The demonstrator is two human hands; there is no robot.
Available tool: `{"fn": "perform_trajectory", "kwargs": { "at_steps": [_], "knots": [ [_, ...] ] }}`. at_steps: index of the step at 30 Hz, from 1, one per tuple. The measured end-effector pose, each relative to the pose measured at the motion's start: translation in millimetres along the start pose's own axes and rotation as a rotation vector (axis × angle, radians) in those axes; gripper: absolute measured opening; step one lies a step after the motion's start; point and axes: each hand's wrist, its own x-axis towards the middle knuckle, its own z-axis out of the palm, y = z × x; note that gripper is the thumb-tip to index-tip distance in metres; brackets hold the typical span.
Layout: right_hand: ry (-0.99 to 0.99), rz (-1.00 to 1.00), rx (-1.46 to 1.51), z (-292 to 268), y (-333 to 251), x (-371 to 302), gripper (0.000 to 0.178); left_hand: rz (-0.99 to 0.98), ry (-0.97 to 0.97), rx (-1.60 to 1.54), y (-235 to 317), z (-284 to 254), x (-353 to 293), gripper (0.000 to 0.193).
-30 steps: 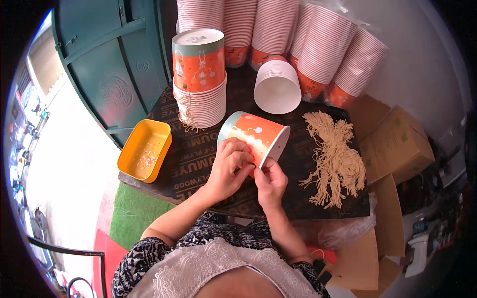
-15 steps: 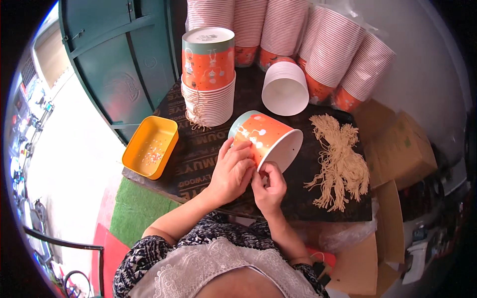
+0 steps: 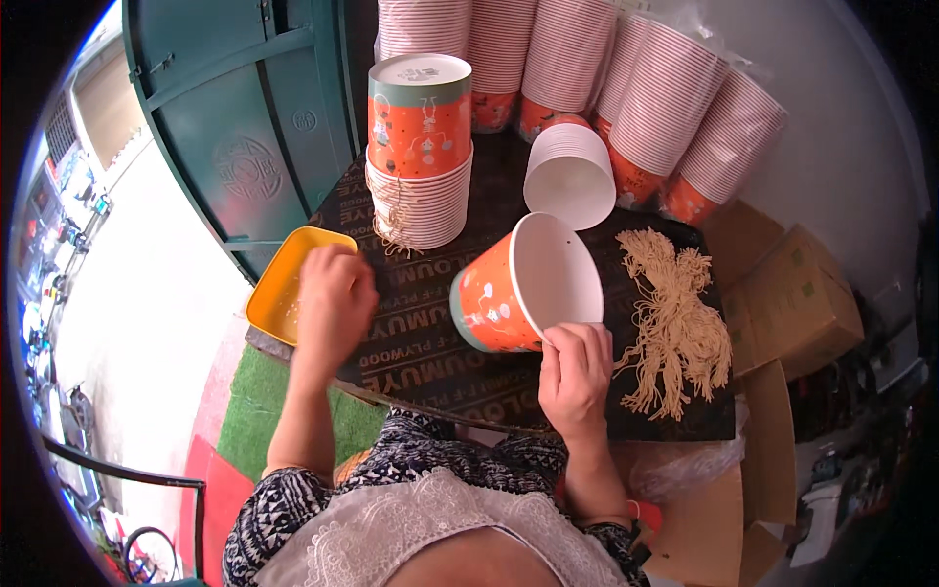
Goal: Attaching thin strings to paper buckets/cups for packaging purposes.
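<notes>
Left hand (image 3: 335, 293): reaching to the left, over the near right part of the yellow tray (image 3: 266, 305); curled and blurred, so cannot tell if pinching something or bare
Right hand (image 3: 577, 377): closed on the near right rim of the orange cup (image 3: 494, 303), with fingertips over the edge; probably gripping there to steady the tilt single-handed
Orange cup: at the near middle of the dark surface (image 3: 411, 342), between tray and cords; tipped with mouth to the right and base to the left, likely to keep rim and inside in easy view; cannot tell if resting or lifted
Cup's look: orange wall with pale printed figures, grey-green band at the base, plain white inside, small dark spot below the far rim
Yellow tray: at the left edge, scattered with tiny pale bits; apparently low-sided for quick picking
Cord bundle (image 3: 675, 323): spread on the right, beige and loose-ended, just beside the right hand, presumably for short reach
Inverted stack (image 3: 421, 196): far left of the cup, nested bases-up, probably for stability, with cords hanging down the left side
Lying cups (image 3: 572, 186): beyond the orange cup, nested sideways, open toward the near side
</notes>
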Motion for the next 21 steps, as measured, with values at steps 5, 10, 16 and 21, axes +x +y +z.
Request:
{"fn": "perform_trajectory", "kwargs": {
  "at_steps": [5,10,16,21],
  "knots": [
    [-0.087,-0.092,0.011,-1.5,5.3,6.4,0.018,-0.287,-0.209,0.335,-68.7,-30.4,-21.8,0.006],
    [-0.075,-0.153,0.068,2.7,-3.4,9.7,0.024,-0.415,-0.351,0.377,-78.4,-37.4,-25.2,0.013],
    [0.068,0.037,0.077,-29.3,20.5,-16.3,0.029,-0.329,-0.259,0.223,-70.5,-37.8,-23.4,0.028],
    [0.093,0.445,-0.102,-69.8,87.8,-61.6,0.011,-0.154,-0.042,0.003,-28.3,-35.1,-10.4,0.02]
  ]
}}
